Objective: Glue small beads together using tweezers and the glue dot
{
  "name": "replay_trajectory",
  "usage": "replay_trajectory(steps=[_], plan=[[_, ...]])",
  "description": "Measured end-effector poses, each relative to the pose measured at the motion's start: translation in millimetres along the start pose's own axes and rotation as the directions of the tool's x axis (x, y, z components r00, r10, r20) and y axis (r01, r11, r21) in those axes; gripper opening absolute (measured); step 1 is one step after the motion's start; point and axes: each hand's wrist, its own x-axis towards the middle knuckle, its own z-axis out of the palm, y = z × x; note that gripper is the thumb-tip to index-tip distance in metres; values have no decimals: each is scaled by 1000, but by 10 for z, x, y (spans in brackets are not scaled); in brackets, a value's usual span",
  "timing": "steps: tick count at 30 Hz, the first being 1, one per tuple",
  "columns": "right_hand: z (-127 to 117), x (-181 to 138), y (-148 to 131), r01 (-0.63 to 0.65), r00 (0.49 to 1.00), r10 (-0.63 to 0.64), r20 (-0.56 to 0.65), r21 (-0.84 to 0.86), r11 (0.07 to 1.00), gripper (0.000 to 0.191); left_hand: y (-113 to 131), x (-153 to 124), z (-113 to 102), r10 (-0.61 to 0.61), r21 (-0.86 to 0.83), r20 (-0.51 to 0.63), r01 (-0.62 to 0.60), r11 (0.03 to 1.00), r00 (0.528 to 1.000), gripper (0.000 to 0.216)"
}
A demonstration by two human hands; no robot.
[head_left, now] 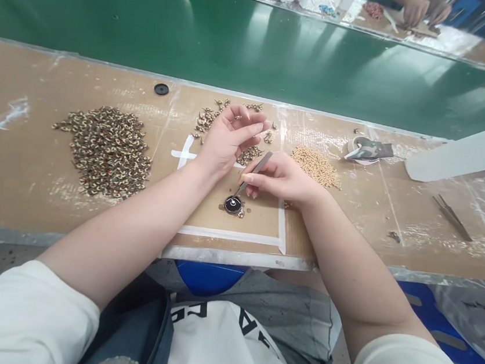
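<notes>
- the black round dish (233,205) sits on the table inside the white tape outline (236,236); take it as the clock's centre, twelve pointing away from the person.
- a slip of the tweezers (256,172) could tip or slide the dish, since no fingers seem to brace it.
- a small piece pinched too hard or off-centre could spring from the tips; whether they grip anything is too small to tell.
- small loose bits (241,212) lie just beside the dish at four o'clock; a careless sweep could scatter them.
- the left wrist, dropped lower, could disturb the dark-and-cream pieces (206,120) spread near that hand, towards eleven.
- right hand (273,177): at two o'clock, pinching the tweezers between thumb and fingers, their tips slanting down towards seven, at the dish; contact is unclear.
- left hand (235,137): raised near twelve, wrist bent, fingers loosely curled towards two, thumb close to the forefinger; cannot tell if it holds something.
- both forearms reach in from the near edge, converging over the dish's far side.
</notes>
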Motion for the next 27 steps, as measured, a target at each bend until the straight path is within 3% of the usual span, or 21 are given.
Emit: replay_trajectory(steps=[5,9,12,15,18,21,25,27], plan=[[-30,-15,-10,45,998,-42,-38,72,996,35,66,-9,21,25,30,-22,-25,999,999,33],[-155,-43,13,155,963,-122,-239,122,980,36,136,36,22,79,59,-142,-71,996,987,29],[-282,-51,23,229,872,-152,-466,111,967,40,170,92,-18,192,188,-219,-151,970,957,23],[-380,-40,26,301,745,-173,-644,94,949,41,181,132,-91,322,391,-180,-233,890,929,13],[-433,-16,37,349,659,-177,-731,89,933,40,192,133,-162,307,612,-79,-197,766,948,7],[-458,11,49,378,608,-155,-779,112,919,42,211,104,-193,235,809,31,-162,564,972,11],[-476,36,43,442,587,-152,-795,157,883,44,218,61,-174,162,936,207,-243,255,965,11],[-482,45,37,465,593,-159,-789,174,868,44,213,43,-157,128,954,243,-261,145,961,11]])
